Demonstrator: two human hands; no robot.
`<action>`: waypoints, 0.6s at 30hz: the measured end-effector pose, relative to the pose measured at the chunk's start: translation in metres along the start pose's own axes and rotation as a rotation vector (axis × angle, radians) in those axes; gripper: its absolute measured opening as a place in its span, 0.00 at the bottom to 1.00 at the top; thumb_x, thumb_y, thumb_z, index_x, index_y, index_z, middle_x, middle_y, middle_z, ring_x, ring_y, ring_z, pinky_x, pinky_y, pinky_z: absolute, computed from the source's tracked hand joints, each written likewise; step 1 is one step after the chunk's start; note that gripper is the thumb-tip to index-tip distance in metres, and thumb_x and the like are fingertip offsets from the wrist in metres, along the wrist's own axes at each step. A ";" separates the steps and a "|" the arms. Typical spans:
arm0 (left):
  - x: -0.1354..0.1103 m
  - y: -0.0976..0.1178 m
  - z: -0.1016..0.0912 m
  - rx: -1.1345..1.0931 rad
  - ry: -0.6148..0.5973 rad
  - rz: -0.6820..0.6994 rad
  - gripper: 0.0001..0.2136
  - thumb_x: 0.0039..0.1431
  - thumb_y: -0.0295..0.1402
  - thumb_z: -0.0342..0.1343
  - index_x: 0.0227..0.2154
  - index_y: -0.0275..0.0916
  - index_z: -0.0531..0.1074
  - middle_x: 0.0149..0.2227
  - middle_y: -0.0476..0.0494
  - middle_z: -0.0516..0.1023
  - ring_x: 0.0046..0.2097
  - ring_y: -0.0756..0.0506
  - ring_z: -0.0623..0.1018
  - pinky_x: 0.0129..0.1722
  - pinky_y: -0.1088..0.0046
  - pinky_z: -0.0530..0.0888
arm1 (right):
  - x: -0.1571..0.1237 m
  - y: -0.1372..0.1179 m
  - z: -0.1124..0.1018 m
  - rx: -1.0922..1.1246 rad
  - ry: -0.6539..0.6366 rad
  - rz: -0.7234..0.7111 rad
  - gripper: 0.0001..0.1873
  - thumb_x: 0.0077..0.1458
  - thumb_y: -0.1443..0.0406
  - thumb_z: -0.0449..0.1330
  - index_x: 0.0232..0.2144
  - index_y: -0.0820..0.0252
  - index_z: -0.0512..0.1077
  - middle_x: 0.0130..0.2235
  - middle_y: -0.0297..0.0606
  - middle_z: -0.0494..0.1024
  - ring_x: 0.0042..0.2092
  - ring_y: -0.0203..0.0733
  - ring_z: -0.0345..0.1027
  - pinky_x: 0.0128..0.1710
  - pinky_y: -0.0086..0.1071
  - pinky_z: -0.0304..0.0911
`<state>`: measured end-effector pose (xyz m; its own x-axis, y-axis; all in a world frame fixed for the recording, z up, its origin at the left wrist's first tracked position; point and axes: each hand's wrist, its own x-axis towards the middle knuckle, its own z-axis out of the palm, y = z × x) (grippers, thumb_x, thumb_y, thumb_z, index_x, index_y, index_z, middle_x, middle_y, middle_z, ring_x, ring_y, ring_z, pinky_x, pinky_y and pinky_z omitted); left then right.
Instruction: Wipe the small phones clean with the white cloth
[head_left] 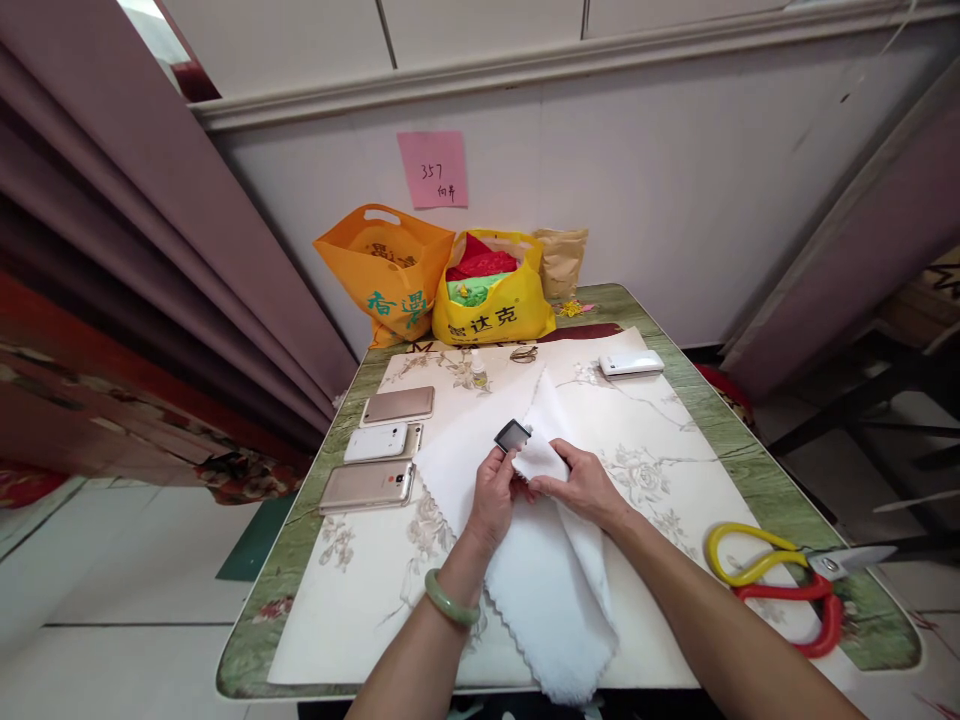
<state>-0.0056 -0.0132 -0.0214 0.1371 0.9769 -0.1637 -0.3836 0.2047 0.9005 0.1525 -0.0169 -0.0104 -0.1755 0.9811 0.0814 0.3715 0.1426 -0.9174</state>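
Note:
In my left hand (496,492) is a small square device with a dark screen and black frame, like a smartwatch face (512,436). The fingers pinch it at its lower edge. My right hand (583,484) grips a fold of the white cloth (555,580) right beside the device, and the fold touches its right side. The rest of this zigzag-edged cloth spreads over the table and drapes past the front edge. Fingertips of both hands are partly hidden by the cloth.
Several phones (367,487) lie at the left. A white device (631,364) sits at the back right, and scissors (814,570) at the front right. Behind stand an orange bag (390,270), a stuffed yellow bag (495,310) and a brown paper bag (562,262). Eyeglasses (523,354) and a small bottle (478,368) lie nearer.

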 end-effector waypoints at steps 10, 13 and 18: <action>0.000 -0.002 -0.001 0.031 -0.035 0.011 0.18 0.55 0.47 0.58 0.35 0.35 0.68 0.20 0.50 0.73 0.20 0.50 0.73 0.21 0.75 0.69 | 0.000 0.005 0.002 -0.053 0.085 -0.009 0.19 0.58 0.50 0.54 0.27 0.58 0.69 0.24 0.31 0.72 0.27 0.38 0.64 0.29 0.29 0.59; 0.000 -0.002 -0.001 0.007 -0.007 0.026 0.18 0.54 0.47 0.59 0.36 0.35 0.69 0.21 0.51 0.73 0.21 0.51 0.72 0.21 0.75 0.70 | -0.001 0.003 0.001 -0.023 0.021 -0.025 0.17 0.52 0.50 0.62 0.33 0.57 0.71 0.27 0.31 0.76 0.30 0.39 0.67 0.32 0.29 0.61; 0.001 -0.002 0.000 0.066 -0.070 0.014 0.18 0.57 0.47 0.57 0.37 0.35 0.68 0.21 0.48 0.74 0.22 0.49 0.74 0.22 0.74 0.71 | 0.001 0.009 0.004 -0.025 0.135 0.042 0.23 0.59 0.49 0.51 0.22 0.59 0.67 0.20 0.31 0.68 0.25 0.37 0.61 0.26 0.28 0.56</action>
<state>-0.0050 -0.0127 -0.0234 0.1963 0.9726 -0.1249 -0.3254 0.1847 0.9273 0.1522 -0.0154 -0.0201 -0.0360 0.9947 0.0960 0.3992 0.1024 -0.9111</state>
